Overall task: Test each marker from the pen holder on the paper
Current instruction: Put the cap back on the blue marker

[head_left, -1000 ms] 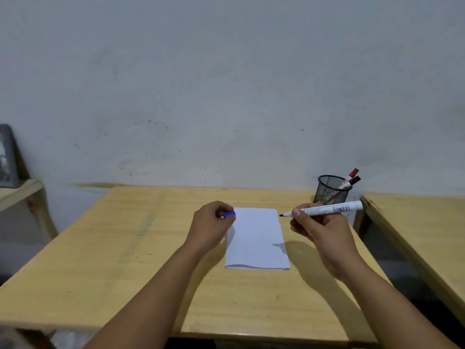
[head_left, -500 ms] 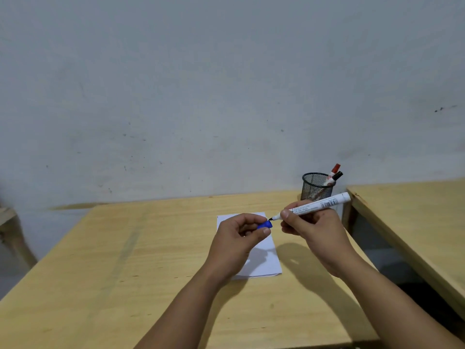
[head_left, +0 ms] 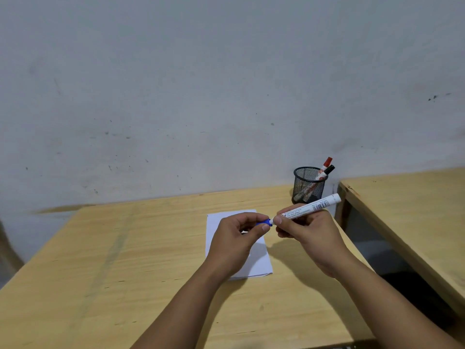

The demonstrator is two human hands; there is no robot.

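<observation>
My right hand grips a white marker by its barrel, held above the table with its tip end pointing left. My left hand pinches the blue cap, which now sits against the marker's tip end. Both hands hover over a white sheet of paper lying flat on the wooden table; the left hand hides much of the sheet. Behind them, a black mesh pen holder stands at the table's far right corner and holds a red-capped marker and a black-capped marker.
A second wooden table stands to the right, separated by a narrow gap. A grey wall runs directly behind both tables.
My left hand brought the blue cap rightward from beside the paper up to the marker's tip, and the two now meet. The camera view also shifted left and tilted.
</observation>
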